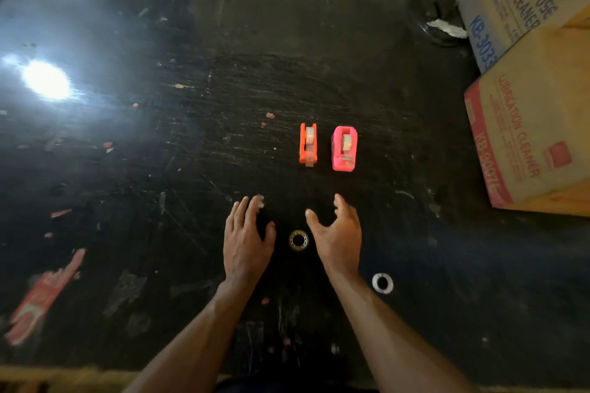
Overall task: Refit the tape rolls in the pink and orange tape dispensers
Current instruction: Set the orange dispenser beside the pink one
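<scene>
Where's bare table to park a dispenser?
Free: the broad stretch left of the orange dispenser, and beyond both dispensers toward the wall. Crowded: right edge, by the cardboard boxes; near side, rolls around the left hand and right hand.

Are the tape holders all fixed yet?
Nearly, it seems. The orange dispenser and pink dispenser each hold a tape roll. Left hand and right hand hover empty. Two loose rolls lie on the table.
</scene>
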Available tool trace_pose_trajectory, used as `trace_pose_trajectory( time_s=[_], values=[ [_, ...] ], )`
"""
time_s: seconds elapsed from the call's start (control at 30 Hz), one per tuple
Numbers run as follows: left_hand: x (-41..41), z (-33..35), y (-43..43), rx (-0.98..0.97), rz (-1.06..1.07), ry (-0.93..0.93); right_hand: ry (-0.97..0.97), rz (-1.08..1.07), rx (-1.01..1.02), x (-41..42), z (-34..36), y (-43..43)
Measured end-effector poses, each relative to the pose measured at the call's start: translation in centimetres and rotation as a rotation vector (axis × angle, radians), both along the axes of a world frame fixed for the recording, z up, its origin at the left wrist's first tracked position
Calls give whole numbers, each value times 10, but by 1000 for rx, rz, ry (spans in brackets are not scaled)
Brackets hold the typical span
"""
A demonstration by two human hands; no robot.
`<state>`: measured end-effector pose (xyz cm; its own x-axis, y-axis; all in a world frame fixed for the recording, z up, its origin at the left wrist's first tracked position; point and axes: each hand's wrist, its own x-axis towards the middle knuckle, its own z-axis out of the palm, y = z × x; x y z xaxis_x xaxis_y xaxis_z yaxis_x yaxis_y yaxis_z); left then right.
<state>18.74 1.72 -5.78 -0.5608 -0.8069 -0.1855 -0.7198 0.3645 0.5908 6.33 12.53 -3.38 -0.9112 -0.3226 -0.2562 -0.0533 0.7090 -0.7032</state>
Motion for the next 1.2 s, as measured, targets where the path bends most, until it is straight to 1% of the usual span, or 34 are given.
trace_pose_trajectory(
  time_s=[0.13, 0.23, 0.37, 0.5, 0.73, 0.9, 1.07, 1.2],
  values=[
    [25, 19, 61, 101, 81, 62, 28, -13, 64, 29, 5, 78],
    [44, 24, 93, 133, 70, 20, 89, -2, 139, 43, 3, 130],
    [57, 26, 113, 165, 70, 17, 70, -9, 177, 49, -8, 182],
    [54, 26, 113, 155, 44, -21, 38, -6, 173, 42, -15, 206],
    [27, 22, 92, 77, -58, -118, 1, 75, 131, 20, -16, 200],
    [-1, 16, 65, 33, -170, -173, 5, 143, 147, 3, -18, 183],
    [-17, 12, 43, -21, -313, -157, 21, 173, 165, -14, -18, 163],
    [-33, 8, 29, -13, -352, -133, 37, 179, 163, -36, -18, 136]
  ],
)
